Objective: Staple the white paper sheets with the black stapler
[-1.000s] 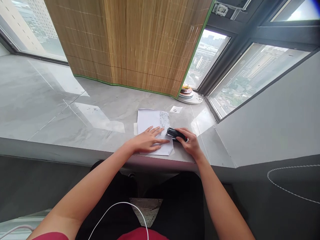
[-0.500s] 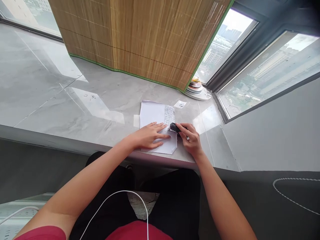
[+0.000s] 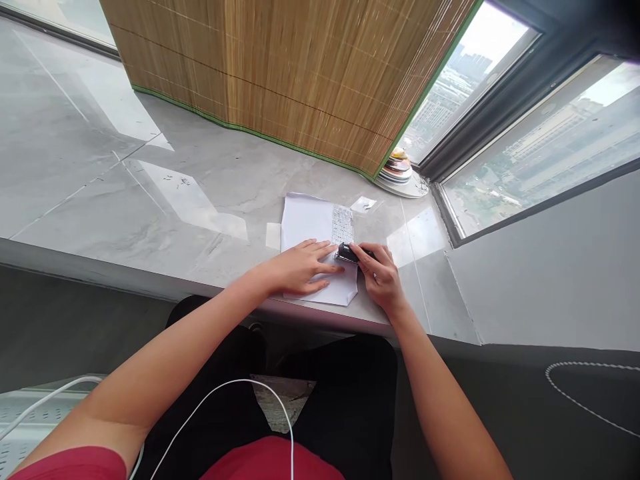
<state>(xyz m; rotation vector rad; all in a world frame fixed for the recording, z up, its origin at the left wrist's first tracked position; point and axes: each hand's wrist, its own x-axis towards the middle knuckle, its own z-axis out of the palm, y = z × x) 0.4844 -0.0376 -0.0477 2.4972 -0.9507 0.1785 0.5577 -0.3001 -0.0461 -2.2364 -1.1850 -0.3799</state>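
Note:
White sheets of paper (image 3: 306,220) lie on the grey counter near its front edge. A dense band of small staple-like marks (image 3: 343,225) covers the paper's upper right side. My left hand (image 3: 305,268) rests flat on the sheets with its fingers spread. My right hand (image 3: 381,279) is wrapped round a black stapler (image 3: 346,251), whose front end sits over the paper's right edge, just below the marked band. Whether the stapler's jaws are pressed together is too small to tell.
Loose dark bits (image 3: 183,181) lie on the counter (image 3: 215,180) at the left. A small white scrap (image 3: 363,203) is beyond the paper. Stacked plates (image 3: 397,172) stand in the window corner beside a hanging bamboo blind (image 3: 280,73). A white cable (image 3: 240,381) loops over my lap.
The stapler's front end has tipped down slightly and looks more closed on the paper's edge. My left hand stays on the sheets. The whole view has shifted a little.

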